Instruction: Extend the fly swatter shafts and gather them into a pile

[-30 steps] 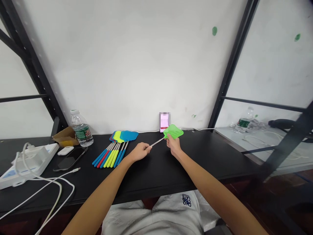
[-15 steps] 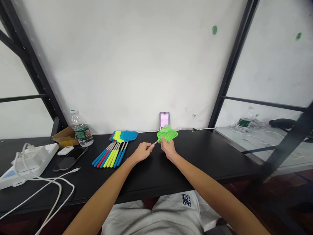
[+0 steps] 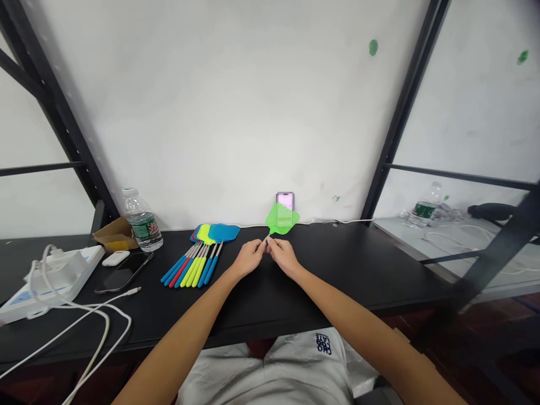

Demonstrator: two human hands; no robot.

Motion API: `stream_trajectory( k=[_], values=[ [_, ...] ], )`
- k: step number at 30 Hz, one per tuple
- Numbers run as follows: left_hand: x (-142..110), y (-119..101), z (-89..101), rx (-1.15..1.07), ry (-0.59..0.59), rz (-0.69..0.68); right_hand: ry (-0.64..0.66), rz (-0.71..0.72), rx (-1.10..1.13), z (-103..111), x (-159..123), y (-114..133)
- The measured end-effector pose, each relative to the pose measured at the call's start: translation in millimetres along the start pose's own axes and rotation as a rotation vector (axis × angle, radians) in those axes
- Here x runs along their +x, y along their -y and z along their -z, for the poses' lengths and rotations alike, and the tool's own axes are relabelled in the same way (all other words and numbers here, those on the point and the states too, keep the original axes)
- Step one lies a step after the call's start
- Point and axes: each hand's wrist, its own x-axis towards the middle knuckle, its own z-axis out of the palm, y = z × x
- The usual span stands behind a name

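Note:
My left hand [image 3: 248, 257] and my right hand [image 3: 283, 257] meet at the centre of the black table [image 3: 337, 270], fingertips almost touching. Both pinch the thin metal shaft [image 3: 266, 239] of a green mesh fly swatter [image 3: 282, 219], whose head stands up above them. That head partly covers an upright phone [image 3: 285, 201] at the wall. To the left of my hands lies a row of several fly swatters [image 3: 202, 253] with blue, red and yellow handles and overlapping heads.
Along the table's left side are a water bottle [image 3: 142, 222], a cardboard piece [image 3: 115, 236], a white earbud case [image 3: 110, 259], a dark smartphone [image 3: 124, 272], a power strip [image 3: 63, 275] and white cables. A metal frame stands at the right, with a lower grey surface beyond.
My hands have come closer together. The green swatter's head has moved left and stands more upright, and less of its shaft shows between my hands.

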Motion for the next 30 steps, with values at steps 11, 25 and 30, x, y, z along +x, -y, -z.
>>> stream_trajectory(
  k=[11, 25, 30],
  values=[
    [-1.7, 12.9, 25.0, 0.553, -0.221, 0.270, 0.145, 0.160, -0.324, 13.1, 4.6, 1.0],
    [-3.6, 24.9, 29.8, 0.513, -0.086, 0.292, 0.214, 0.203, -0.367, 15.4, 4.0, 0.7],
    [-3.9, 11.6, 15.2, 0.090, -0.039, 0.322, 0.308, 0.200, -0.321, 11.3, -1.9, 1.8]
  ],
)
